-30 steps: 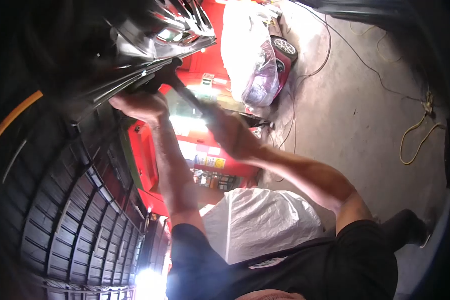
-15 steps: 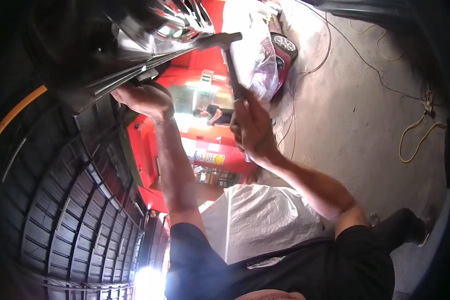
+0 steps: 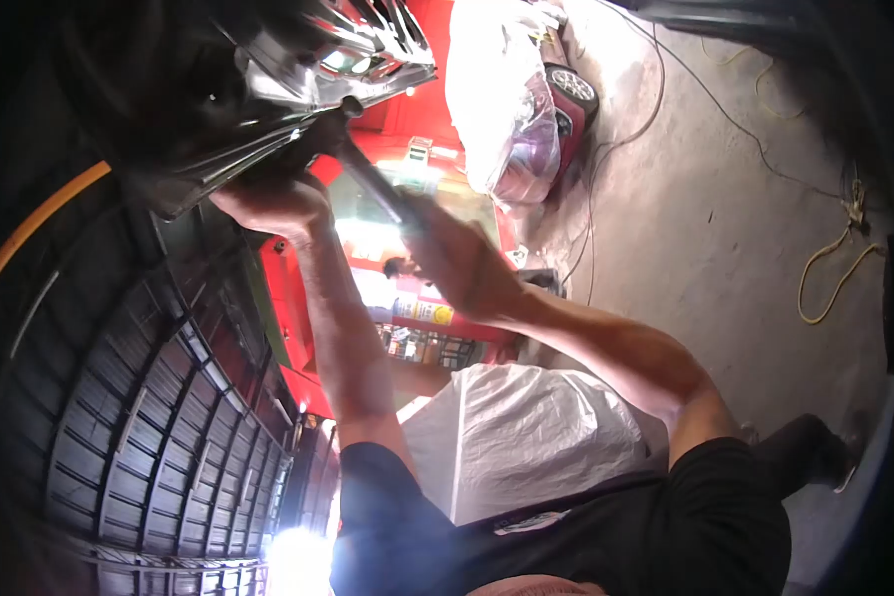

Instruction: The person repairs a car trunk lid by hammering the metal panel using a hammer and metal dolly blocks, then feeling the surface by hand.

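My right hand [image 3: 459,260] is closed round the handle of a hammer [image 3: 372,187]. The hammer's dark head is at the lower edge of a glossy black car body panel [image 3: 258,134], close to my left hand; whether it touches the panel cannot be made out. Beneath that edge, my left hand [image 3: 276,207] has its fingers bent up round something dark, mostly hidden by the hand, the hammer head and shadow.
An orange hose or bar [image 3: 45,223] curves at the left, near a dark ribbed wall [image 3: 159,427]. Beyond my arms are a red vehicle [image 3: 293,298], a plastic-covered car [image 3: 526,149] and a white cover [image 3: 536,427]. Cables [image 3: 740,139] cross the concrete floor [image 3: 705,248].
The hammer and my right hand have swung left from their raised position, bringing the hammer head to the panel edge. My left hand has stayed under the edge.
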Demonstrator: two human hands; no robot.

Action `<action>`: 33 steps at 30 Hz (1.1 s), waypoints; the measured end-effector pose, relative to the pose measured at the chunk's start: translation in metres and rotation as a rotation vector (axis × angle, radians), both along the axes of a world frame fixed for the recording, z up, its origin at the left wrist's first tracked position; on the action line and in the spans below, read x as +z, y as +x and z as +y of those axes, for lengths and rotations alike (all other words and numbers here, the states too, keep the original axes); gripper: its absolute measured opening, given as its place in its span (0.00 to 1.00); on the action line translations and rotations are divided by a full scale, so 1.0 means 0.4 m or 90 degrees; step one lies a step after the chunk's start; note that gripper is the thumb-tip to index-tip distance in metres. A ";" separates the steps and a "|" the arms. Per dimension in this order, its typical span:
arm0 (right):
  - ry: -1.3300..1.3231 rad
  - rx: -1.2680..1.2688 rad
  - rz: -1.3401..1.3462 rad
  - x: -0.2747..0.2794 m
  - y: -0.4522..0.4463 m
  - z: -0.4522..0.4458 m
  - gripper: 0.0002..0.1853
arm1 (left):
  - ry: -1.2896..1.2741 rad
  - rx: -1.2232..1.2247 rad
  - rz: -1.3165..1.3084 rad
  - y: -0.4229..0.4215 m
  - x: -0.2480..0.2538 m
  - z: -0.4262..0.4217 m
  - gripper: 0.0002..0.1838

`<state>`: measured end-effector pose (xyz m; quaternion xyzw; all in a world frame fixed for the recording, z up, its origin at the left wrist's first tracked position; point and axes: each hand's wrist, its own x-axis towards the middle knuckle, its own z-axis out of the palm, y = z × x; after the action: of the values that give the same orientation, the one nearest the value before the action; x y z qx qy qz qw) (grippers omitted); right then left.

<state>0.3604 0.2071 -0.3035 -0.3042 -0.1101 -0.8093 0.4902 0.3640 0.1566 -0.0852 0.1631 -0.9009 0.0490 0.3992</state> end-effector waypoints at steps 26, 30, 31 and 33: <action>0.103 0.214 -0.108 -0.002 -0.044 0.051 0.23 | -0.470 0.186 -0.029 -0.069 -0.083 0.015 0.21; 0.017 0.047 0.011 -0.009 -0.072 -0.004 0.22 | -0.420 0.132 -0.046 -0.045 -0.059 0.006 0.22; 0.066 0.162 -0.013 -0.016 -0.067 0.005 0.21 | -0.400 0.058 -0.024 -0.054 -0.052 -0.005 0.22; 0.125 0.289 -0.036 -0.026 -0.016 0.010 0.21 | -0.390 0.065 -0.003 -0.062 -0.064 -0.010 0.22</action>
<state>0.3541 0.2110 -0.3140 -0.1998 -0.1102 -0.6934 0.6835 0.3391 0.1526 -0.1108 0.0804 -0.8358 0.3386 0.4246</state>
